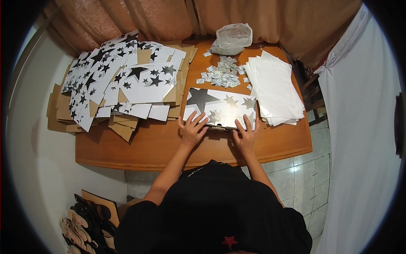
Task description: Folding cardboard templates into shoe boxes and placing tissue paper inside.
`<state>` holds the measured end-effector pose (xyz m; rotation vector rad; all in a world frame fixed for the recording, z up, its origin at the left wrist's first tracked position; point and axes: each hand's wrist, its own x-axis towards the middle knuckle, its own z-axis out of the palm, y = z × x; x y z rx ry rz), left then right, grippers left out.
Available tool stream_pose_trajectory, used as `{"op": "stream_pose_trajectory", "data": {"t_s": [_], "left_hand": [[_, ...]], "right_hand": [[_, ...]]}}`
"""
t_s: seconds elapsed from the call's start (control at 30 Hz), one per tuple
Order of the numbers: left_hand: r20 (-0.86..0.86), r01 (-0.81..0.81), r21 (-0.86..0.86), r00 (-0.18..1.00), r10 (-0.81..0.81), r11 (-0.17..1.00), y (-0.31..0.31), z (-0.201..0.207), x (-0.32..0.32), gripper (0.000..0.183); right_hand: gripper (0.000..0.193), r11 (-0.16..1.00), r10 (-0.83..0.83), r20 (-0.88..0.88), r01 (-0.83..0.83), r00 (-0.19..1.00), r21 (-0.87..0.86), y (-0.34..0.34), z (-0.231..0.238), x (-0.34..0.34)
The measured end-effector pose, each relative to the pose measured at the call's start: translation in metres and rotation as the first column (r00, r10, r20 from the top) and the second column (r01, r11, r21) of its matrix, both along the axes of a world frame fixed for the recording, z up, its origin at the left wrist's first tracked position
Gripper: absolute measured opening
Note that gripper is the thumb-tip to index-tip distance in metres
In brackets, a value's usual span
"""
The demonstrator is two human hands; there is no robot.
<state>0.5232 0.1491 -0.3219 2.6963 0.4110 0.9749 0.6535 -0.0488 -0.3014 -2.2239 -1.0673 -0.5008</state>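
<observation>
A white cardboard box [220, 104] printed with black and silvery stars lies flat and closed on the wooden table in front of me. My left hand [194, 130] rests on its near left corner, fingers spread over the lid. On the near right part of the lid lies my right hand [246, 134], its fingers also apart. Both thumbs are by the box's near edge. Just beyond the box is a loose heap of small clear sachets [223, 74]. A stack of white paper sheets [275, 86] lies to the right of it.
Flat star-printed cardboard blanks [146, 84] pile up across the table's left side, brown undersides showing. An open plastic bag [234, 38] stands at the back. Brown curtains [165, 19] hang behind the table [139, 154]; a white cloth [359, 139] hangs at right. Shoes [80, 228] stand lower left.
</observation>
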Motion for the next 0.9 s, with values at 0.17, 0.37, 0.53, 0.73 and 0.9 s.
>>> {"op": "stream_pose_trajectory", "data": {"t_s": [0.17,0.37,0.53,0.73,0.9], "left_hand": [[-0.005,-0.003,-0.138,1.000,0.003,0.990,-0.015,0.018,0.004,0.041],[-0.074,-0.079,-0.326,0.996,0.057,0.942,-0.024,0.025,0.014,0.036],[-0.114,-0.124,-0.424,0.990,0.082,0.897,-0.027,0.030,0.017,0.032],[-0.149,-0.160,-0.433,0.983,0.105,0.887,-0.031,0.036,0.019,0.030],[-0.117,-0.157,-0.342,0.985,0.124,0.927,-0.031,0.025,0.018,0.028]], "right_hand": [[0.034,0.991,-0.119,-0.114,0.111,0.986,-0.073,0.015,0.017,-0.019],[0.012,1.000,0.028,-0.184,-0.025,0.982,0.016,0.041,0.017,-0.018],[0.010,0.998,0.056,-0.094,-0.053,0.994,0.029,0.045,0.007,-0.017],[0.013,0.995,0.097,0.145,-0.098,0.985,0.004,0.046,-0.008,-0.012],[0.013,0.993,0.116,0.233,-0.121,0.965,0.008,0.050,-0.018,-0.006]]}}
